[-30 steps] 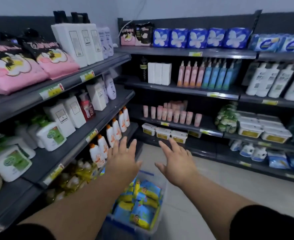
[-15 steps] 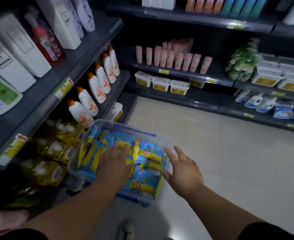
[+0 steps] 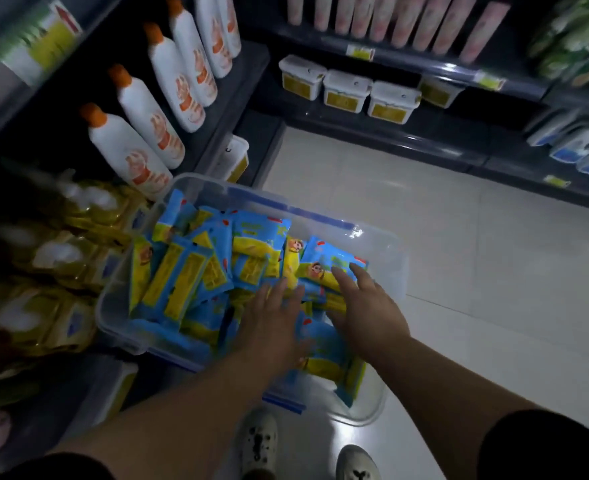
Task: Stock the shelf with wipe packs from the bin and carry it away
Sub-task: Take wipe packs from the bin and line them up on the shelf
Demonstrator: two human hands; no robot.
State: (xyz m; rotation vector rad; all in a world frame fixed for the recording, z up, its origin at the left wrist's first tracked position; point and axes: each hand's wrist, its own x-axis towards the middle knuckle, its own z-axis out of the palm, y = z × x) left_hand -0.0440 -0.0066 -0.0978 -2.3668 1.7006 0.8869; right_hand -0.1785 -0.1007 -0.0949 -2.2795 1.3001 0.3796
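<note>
Bin (image 3: 396, 261): a clear plastic box with rounded corners and blue clips; it stands on the floor (image 3: 476, 278), just beside the left shelf (image 3: 251, 64).
Wipe packs (image 3: 189, 271): flat, soft packs in glossy blue and yellow film. We see them in a loose heap inside the bin, some lying flat and some on edge.
Left hand (image 3: 272, 317): lies flat on the packs near the middle of the bin, fingers straight and a little apart, gripping nothing.
Right hand (image 3: 365, 306): just beside it, also flat on the packs, fingers spread wide.
Bottles (image 3: 137, 147): smooth white plastic with orange caps, in a row on the dark left shelf.
Floor: pale, shiny tiles; we see two light shoes (image 3: 260, 441) on it.
</note>
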